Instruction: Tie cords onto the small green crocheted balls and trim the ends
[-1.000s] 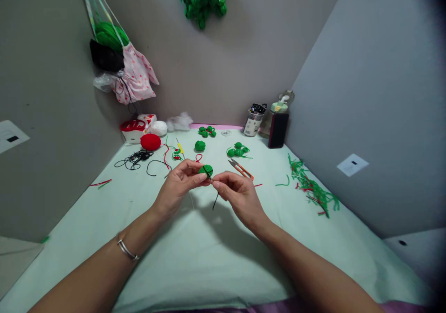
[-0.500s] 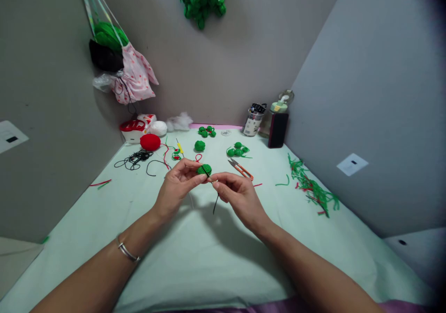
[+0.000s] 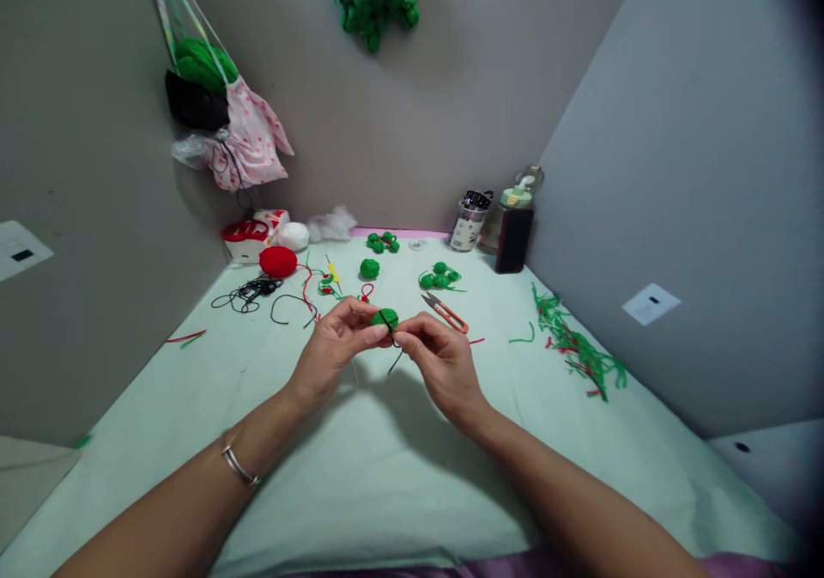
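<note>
My left hand (image 3: pixel 330 348) pinches a small green crocheted ball (image 3: pixel 386 317) between thumb and fingers. A dark strand of yarn (image 3: pixel 395 362) crosses the ball, and its loose end hangs below my fingertips. At the ball's right side, my right hand (image 3: pixel 445 370) is closed with thumb and forefinger pressed together on the dark yarn. Whether a needle is also in that pinch is too small to tell. Just beyond the hands lie a red yarn loop (image 3: pixel 366 291) and orange-handled thread snips (image 3: pixel 445 313).
Behind are a green ball (image 3: pixel 369 269), more green pieces (image 3: pixel 440 278) and a yellow-handled hook (image 3: pixel 333 270). Red yarn (image 3: pixel 278 262) and tangled black cord (image 3: pixel 248 295) lie left. Green scraps (image 3: pixel 572 342) spread right, near a phone (image 3: pixel 514 241) and a pen cup (image 3: pixel 467 226).
The ball and my left hand have shifted slightly right and down, closer to my right hand. Less of the dark yarn end hangs below, and it slants more.
</note>
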`<state>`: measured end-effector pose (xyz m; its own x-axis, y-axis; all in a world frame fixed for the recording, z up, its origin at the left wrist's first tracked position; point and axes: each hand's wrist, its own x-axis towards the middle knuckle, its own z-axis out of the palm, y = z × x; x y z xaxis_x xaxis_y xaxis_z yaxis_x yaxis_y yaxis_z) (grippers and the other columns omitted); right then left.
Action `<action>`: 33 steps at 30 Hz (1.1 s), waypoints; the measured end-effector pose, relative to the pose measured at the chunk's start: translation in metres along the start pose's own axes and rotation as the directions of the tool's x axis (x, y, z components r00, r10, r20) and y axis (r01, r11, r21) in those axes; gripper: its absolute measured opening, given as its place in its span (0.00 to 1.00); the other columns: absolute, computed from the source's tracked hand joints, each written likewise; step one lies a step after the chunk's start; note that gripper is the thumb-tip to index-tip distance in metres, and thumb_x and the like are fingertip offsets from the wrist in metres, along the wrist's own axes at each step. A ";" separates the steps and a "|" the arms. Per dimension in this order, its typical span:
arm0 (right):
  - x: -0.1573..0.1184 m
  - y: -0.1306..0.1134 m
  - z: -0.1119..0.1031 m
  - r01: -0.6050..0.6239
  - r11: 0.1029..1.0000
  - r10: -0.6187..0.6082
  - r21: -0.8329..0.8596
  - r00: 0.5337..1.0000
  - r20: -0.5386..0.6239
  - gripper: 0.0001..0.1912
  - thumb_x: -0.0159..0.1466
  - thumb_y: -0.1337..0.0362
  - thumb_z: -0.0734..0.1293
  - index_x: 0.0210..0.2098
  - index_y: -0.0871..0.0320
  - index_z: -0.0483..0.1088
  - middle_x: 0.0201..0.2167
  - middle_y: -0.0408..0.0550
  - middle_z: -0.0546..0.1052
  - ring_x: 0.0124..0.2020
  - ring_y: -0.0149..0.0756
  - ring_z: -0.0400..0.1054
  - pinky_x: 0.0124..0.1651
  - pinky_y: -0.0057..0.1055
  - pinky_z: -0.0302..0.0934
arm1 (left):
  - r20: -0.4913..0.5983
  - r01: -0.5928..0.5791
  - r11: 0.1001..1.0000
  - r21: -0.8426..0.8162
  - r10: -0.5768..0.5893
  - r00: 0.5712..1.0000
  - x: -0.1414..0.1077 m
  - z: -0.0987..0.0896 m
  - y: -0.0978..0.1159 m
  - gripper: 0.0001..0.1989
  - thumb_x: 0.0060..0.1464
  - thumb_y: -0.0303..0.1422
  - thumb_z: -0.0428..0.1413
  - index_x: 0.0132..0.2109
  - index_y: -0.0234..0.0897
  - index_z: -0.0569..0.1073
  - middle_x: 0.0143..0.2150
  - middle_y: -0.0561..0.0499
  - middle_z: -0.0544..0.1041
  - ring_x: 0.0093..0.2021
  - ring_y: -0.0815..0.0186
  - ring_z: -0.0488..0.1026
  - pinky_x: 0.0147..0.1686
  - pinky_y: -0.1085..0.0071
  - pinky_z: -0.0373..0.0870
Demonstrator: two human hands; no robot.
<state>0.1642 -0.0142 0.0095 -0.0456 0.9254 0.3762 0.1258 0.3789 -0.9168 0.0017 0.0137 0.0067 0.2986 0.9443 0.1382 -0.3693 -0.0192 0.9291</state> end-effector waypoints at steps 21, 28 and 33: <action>0.014 -0.001 -0.016 -0.065 0.997 0.067 -0.029 0.996 0.061 0.06 0.59 0.62 0.71 0.32 0.58 0.76 0.29 0.44 0.73 0.27 0.28 0.66 0.29 0.27 0.61 | 0.050 -0.016 0.960 0.281 0.002 0.999 0.002 -0.003 -0.010 0.12 0.50 0.33 0.64 0.42 0.37 0.75 0.38 0.52 0.75 0.38 0.67 0.73 0.41 0.70 0.70; 0.023 0.003 -0.026 -0.154 0.987 0.150 0.054 0.986 0.067 0.07 0.58 0.63 0.70 0.27 0.60 0.73 0.23 0.41 0.69 0.24 0.27 0.62 0.30 0.28 0.58 | 0.145 0.081 0.945 0.317 -0.133 0.981 0.001 -0.002 -0.012 0.12 0.50 0.33 0.64 0.42 0.37 0.75 0.35 0.52 0.76 0.36 0.68 0.73 0.40 0.70 0.69; 0.025 0.001 -0.033 -0.271 0.913 0.255 0.304 0.963 0.092 0.11 0.60 0.57 0.70 0.32 0.58 0.69 0.26 0.42 0.74 0.22 0.26 0.64 0.25 0.26 0.55 | 0.150 0.125 0.936 0.330 -0.183 0.972 0.000 -0.001 -0.013 0.12 0.49 0.32 0.64 0.42 0.37 0.75 0.35 0.52 0.76 0.36 0.67 0.73 0.39 0.69 0.68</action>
<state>0.1962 0.0098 0.0222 -0.1031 0.9878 0.1164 -0.1745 0.0972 -0.9798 0.0055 0.0143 -0.0062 0.4899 0.8717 0.0161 -0.0175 -0.0087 0.9998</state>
